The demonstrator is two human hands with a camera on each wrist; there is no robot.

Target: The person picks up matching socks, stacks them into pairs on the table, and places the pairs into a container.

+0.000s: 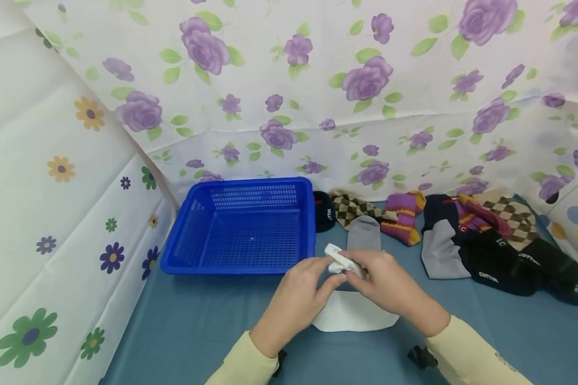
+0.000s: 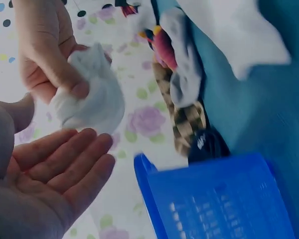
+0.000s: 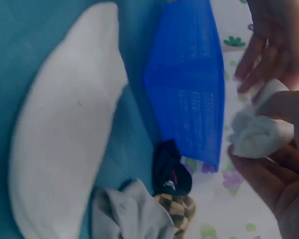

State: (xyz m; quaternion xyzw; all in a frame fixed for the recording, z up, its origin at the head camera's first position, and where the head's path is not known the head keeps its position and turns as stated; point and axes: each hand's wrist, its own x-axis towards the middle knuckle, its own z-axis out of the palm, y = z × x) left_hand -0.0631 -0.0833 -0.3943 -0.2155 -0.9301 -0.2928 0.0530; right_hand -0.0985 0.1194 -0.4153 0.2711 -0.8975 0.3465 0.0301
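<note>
A bunched-up white sock (image 1: 345, 263) is held above the table, pinched between the thumb and fingers of my right hand (image 1: 382, 278). My left hand (image 1: 301, 291) is right beside it; in the left wrist view its fingers (image 2: 72, 157) are nearly straight, palm turned up, with the fingertips at the lower edge of the sock (image 2: 92, 94). Below both hands a second white sock (image 1: 356, 315) lies flat on the blue cloth, partly hidden by the hands in the head view. A grey sock (image 1: 364, 233) lies just beyond them.
A blue plastic basket (image 1: 255, 270) stands at the left back. Right of it lie a black sock (image 1: 324, 214), a checkered sock (image 1: 354, 208) and a purple striped sock (image 1: 398, 219). Several more socks, with a black one (image 1: 501, 267) among them, pile up at the right. Floral cloth (image 1: 289, 107) hangs behind.
</note>
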